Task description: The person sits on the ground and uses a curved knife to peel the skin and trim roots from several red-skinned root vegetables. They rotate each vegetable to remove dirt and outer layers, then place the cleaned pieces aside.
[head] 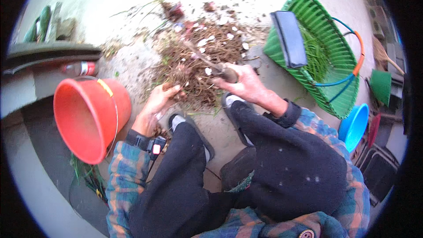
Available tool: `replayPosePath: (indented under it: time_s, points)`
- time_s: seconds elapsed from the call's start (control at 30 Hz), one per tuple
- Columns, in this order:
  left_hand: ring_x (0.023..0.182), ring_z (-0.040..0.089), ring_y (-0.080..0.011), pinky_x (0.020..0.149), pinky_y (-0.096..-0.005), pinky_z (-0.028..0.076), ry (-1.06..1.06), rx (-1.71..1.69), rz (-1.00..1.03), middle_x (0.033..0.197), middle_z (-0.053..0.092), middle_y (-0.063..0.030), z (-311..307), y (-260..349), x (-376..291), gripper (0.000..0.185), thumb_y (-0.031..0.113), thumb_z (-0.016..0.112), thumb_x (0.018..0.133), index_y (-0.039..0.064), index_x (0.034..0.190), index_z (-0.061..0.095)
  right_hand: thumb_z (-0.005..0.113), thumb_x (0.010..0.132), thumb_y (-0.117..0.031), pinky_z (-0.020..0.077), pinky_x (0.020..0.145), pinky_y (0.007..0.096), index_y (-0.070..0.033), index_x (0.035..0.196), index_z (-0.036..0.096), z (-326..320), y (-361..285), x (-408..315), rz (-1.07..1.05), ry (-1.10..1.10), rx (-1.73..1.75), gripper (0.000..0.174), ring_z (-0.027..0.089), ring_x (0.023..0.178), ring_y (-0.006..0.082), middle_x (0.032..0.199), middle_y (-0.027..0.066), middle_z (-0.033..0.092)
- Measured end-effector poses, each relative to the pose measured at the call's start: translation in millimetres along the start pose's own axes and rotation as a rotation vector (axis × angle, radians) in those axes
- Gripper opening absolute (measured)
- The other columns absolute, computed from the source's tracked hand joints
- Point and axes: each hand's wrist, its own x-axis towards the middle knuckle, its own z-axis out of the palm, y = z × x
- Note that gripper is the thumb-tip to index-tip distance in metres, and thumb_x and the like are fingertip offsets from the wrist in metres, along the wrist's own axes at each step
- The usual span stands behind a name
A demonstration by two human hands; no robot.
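My right hand [249, 82] is closed around the dark handle of a bladed hand tool [228, 73]. Its narrow blade points up and left over a heap of brown roots, soil and plant scraps [198, 66]. What kind of blade it is, blur hides. At the near left edge of that heap is my left hand [160, 100], its thumb and fingers curled close together against the roots. Whether anything is pinched in them I cannot make out. Pale flakes lie scattered through the heap, and reddish lumps [175, 11] sit at its far side.
On the left a red bucket [92, 119] lies tipped, near a bottle with a red label [84, 68] by a ledge. A green woven basket [343, 72] with green leaves [315, 53] and a dark flat case [289, 39] stands right. Beyond are a blue basin [353, 127] and a broom [385, 54].
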Motion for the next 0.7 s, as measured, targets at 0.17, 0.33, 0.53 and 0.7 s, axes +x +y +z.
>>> replayPosePath:
  time_s: [0.17,0.33,0.53,0.7]
  points:
    - [0.087,0.063,-0.0183,0.082,-0.0354,0.053,-0.211,-0.243,0.016,0.103,0.063,-0.0108,17,17,-35,0.02,0.011,0.062,0.094,0.0,0.108,0.053,0.073,0.081,-0.021,0.0487,0.058,0.0368,-0.006,0.083,0.06,-5,-7,-5,-0.094,-0.055,-0.289,0.02,0.062,0.06,0.0298,0.067,0.0152,0.06]
    - [0.065,0.04,-0.0077,0.06,-0.0247,0.036,-0.326,-0.366,-0.045,0.083,0.05,0.0002,36,28,-57,0.008,0.013,0.05,0.101,0.006,0.104,0.054,0.072,0.073,-0.019,0.0494,0.056,0.0415,-0.011,0.079,0.053,-1,-16,-5,-0.387,-0.165,-0.478,0.021,0.065,0.066,0.0311,0.066,0.0089,0.058]
    - [0.058,0.037,-0.0043,0.051,-0.0202,0.031,-0.214,-0.11,-0.075,0.076,0.045,0.0025,42,34,-81,0.017,0.025,0.053,0.101,0.008,0.1,0.05,0.07,0.074,-0.021,0.0493,0.054,0.0407,-0.012,0.078,0.052,6,-18,-3,-0.493,-0.179,-0.581,0.021,0.065,0.065,0.0275,0.067,0.006,0.058]
    - [0.051,0.034,-0.0021,0.044,-0.0172,0.024,-0.264,-0.086,-0.034,0.074,0.044,0.0023,41,32,-89,0.031,0.038,0.056,0.098,0.008,0.094,0.049,0.07,0.073,-0.02,0.0487,0.053,0.0405,-0.011,0.076,0.051,9,-19,-3,-0.491,-0.166,-0.506,0.022,0.063,0.062,0.029,0.064,0.0071,0.056]
